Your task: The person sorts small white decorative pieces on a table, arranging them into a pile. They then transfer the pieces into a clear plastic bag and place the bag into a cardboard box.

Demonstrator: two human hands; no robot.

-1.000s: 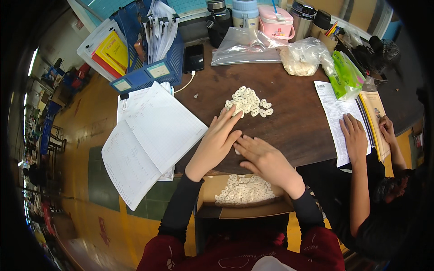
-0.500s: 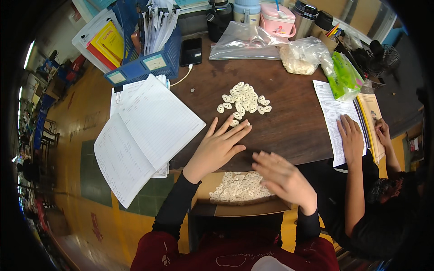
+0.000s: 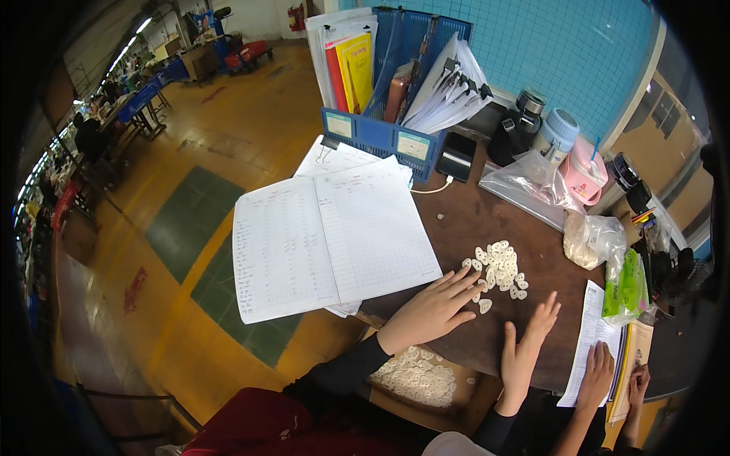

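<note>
A loose pile of small cream-white oval pieces with holes lies on the dark wooden table. My left hand is stretched flat with its fingers apart, its fingertips at the pile's left edge beside a few stray pieces. To the right and nearer me, my right hand is held edge-on above the table, thumb apart from the fingers, holding nothing. Below the table's front edge, a cardboard box contains many more of the same pieces; my left forearm covers part of it.
An open notebook lies left of the pile. Behind stand a blue file holder, a phone on a cable, bottles and plastic bags. At the right, another person's hand rests on a printed sheet.
The whole view has swung left, so the table appears farther right. My right hand has moved from above the box to over the table. My left hand remains by the pile.
</note>
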